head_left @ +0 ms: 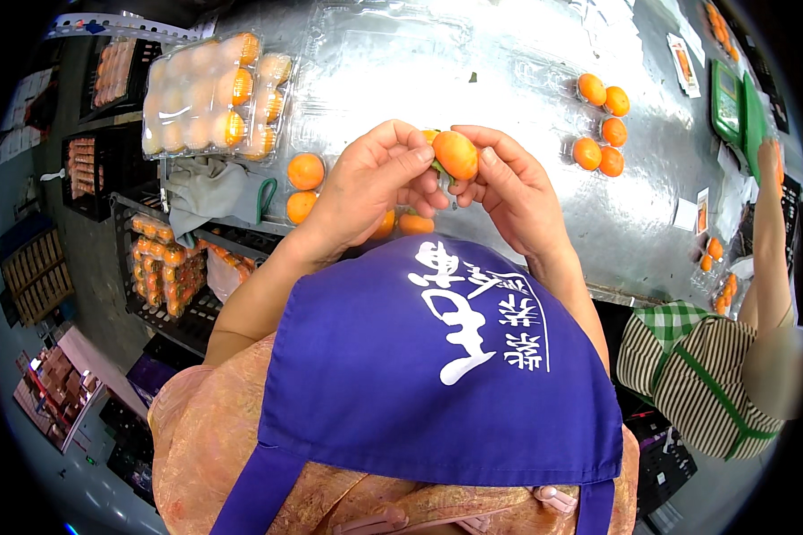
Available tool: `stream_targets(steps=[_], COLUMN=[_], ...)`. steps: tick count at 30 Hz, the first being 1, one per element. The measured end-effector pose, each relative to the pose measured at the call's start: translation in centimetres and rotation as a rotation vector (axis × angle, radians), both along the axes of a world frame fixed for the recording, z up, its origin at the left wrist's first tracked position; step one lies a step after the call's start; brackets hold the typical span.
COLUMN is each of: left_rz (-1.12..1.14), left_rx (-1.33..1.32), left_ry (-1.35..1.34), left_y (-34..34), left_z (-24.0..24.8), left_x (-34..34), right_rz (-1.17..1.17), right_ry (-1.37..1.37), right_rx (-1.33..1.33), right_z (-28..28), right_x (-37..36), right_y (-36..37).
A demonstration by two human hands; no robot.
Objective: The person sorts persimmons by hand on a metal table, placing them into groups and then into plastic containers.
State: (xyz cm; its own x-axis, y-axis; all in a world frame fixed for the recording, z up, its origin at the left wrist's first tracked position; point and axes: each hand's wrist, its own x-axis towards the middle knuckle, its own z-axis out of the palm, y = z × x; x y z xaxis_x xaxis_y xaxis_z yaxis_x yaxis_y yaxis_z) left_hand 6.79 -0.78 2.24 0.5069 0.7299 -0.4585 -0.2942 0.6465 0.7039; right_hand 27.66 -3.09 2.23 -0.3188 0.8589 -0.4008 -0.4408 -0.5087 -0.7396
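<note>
evidently, the small, glossy, rounded orange fruit (456,155) sits between two bare hands, raised above the silver metal tabletop (598,232), and serves as the landmark for everything else. it is slightly longer than wide, its long axis leaning from upper left to lower right. the left hand (376,171) lies just left of it, thumb and forefinger pinching at its near-left edge, where a small green leaf (436,166) shows; a second patch of orange peeks out behind the fingertips, and whether that is another fruit cannot be told. the right hand (516,176) lies just right of it, thumb against its side and fingers curled around, so neither hand is clearly nearer. left of the fruit, beyond the wrist, rest two loose round orange fruits (305,171); well to its right, five loose orange fruits (613,132) cluster. farther to its upper left stand clear plastic packs of orange fruit (196,98).
</note>
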Motion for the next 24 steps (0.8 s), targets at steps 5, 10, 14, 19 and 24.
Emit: stream_targets(steps=[5, 10, 14, 19, 24], left_rz=[-0.032, -0.033, 0.007, 0.079, 0.099], left_rx=[0.000, 0.104, 0.241, 0.339, 0.454], left_ry=[0.004, 0.036, 0.025, -0.005, 0.006], left_y=[0.2, 0.3, -0.2, -1.0, -1.3], left_z=[0.0, 0.2, -0.4, -0.5, -1.1], left_x=[-0.3, 0.0, 0.2, 0.9, 1.1], right_rz=[0.001, -0.065, -0.073, -0.067, -0.068], right_ry=[-0.005, -0.166, -0.228, -0.200, -0.258], right_rx=[-0.012, 0.209, 0.350, 0.280, 0.378], right_z=[-0.3, 0.0, 0.0, 0.3, -0.4], right_x=[0.1, -0.1, -0.2, -0.6, -0.8], right_y=[0.1, 0.2, 0.1, -0.2, -0.4])
